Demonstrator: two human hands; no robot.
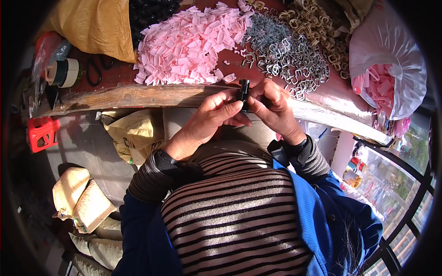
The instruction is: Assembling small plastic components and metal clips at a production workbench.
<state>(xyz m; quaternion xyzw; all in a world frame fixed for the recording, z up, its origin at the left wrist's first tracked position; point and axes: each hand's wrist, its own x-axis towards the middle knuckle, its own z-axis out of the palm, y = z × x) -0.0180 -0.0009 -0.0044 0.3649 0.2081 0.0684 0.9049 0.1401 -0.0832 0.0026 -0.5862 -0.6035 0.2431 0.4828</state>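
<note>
In front of my body, at the table's near edge, my left hand grips a small black plastic piece, its narrow end pointing up between thumb and fingers. My right hand is closed against the same piece from the other side, its thumb and fingertips pinched together. Whether it also holds a smaller part is hidden by the fingers. Just beyond the hands lies a heap of flat pink plastic pieces. To its right are a pile of small grey springs and a spread of silver U-shaped metal clips.
Brass-coloured clips lie at the far right. A whitish plastic bag of pink parts stands beside them. Black-handled scissors, a tape roll and a yellow woven sack are at the left. Below, a red plastic stool and filled sacks.
</note>
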